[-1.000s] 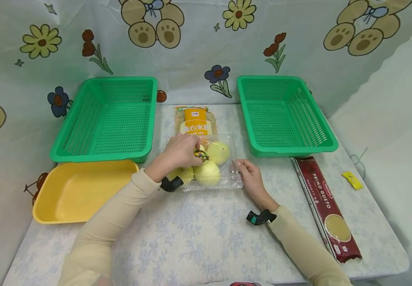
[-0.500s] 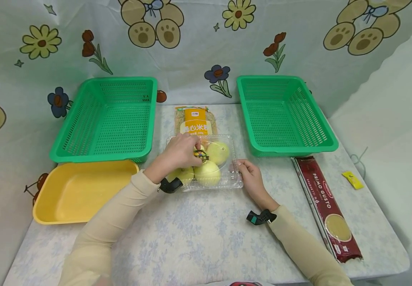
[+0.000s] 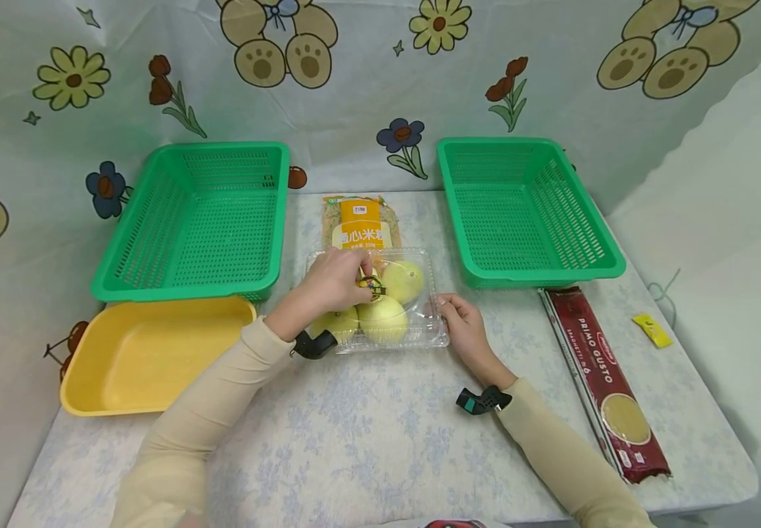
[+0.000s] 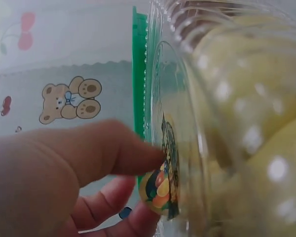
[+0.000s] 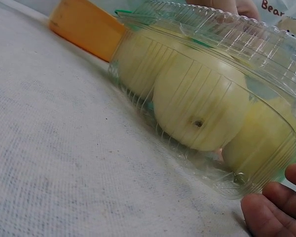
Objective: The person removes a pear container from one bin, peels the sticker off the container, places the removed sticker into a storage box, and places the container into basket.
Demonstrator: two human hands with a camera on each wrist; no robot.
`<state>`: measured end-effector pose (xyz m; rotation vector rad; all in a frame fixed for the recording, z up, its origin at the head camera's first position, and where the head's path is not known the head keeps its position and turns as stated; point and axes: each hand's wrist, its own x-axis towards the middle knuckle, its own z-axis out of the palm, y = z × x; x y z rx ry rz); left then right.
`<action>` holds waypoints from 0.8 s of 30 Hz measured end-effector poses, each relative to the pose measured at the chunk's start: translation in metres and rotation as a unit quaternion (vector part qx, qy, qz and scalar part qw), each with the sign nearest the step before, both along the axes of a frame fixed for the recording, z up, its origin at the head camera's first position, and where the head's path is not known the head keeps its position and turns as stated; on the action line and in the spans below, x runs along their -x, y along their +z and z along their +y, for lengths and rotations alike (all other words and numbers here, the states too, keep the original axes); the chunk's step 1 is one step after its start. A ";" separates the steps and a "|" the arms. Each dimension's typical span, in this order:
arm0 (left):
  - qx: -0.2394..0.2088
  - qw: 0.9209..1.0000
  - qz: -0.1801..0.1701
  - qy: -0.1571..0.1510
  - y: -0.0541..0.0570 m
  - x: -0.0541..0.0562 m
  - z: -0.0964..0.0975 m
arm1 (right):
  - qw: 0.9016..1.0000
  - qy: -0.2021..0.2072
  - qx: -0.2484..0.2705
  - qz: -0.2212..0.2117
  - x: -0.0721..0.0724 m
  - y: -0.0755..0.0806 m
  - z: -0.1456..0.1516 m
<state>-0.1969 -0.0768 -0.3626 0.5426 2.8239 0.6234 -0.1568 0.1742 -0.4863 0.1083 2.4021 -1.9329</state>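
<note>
A clear plastic fruit box (image 3: 429, 334) sits at the middle of the table, lid on, with several round pale yellow fruits (image 3: 383, 320) inside. On its lid is a round dark-and-yellow sticker (image 4: 161, 190) with a fruit print, part of it lifted and folded. My left hand (image 3: 337, 280) reaches over the box and pinches this sticker between thumb and fingers. At the box's right edge, my right hand (image 3: 465, 330) holds the rim; its fingertips (image 5: 266, 212) show by the box corner in the right wrist view. Part of the sticker lies hidden behind the left fingers.
Behind the box lies a bag of dry noodles (image 3: 361, 224). Green baskets stand back left (image 3: 275, 220) and back right (image 3: 545, 279). A yellow tub (image 3: 156, 359) is at left. A red spaghetti packet (image 3: 605, 381) and a small yellow sachet (image 3: 652, 331) lie at right.
The sticker under my left fingers looks a little more lifted and folded than before. Both hands and the box have stayed in nearly the same place.
</note>
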 end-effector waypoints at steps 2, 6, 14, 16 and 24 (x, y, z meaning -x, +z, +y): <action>-0.017 1.000 -0.006 0.008 0.000 0.000 0.000 | 1.000 0.000 0.000 -0.003 0.000 0.001 0.000; -0.050 0.998 -0.010 0.021 0.000 -0.001 -0.001 | 1.000 0.004 0.000 0.004 -0.001 0.001 0.000; -0.071 0.997 0.001 0.018 0.000 -0.002 -0.002 | 1.000 0.009 0.000 0.011 0.000 -0.001 0.000; -0.075 0.997 0.001 0.018 0.000 -0.003 -0.002 | 1.000 0.009 0.001 0.006 0.000 0.001 0.000; -0.101 0.994 -0.005 0.029 0.003 -0.008 -0.006 | 1.000 0.015 -0.007 0.010 -0.012 0.034 -0.008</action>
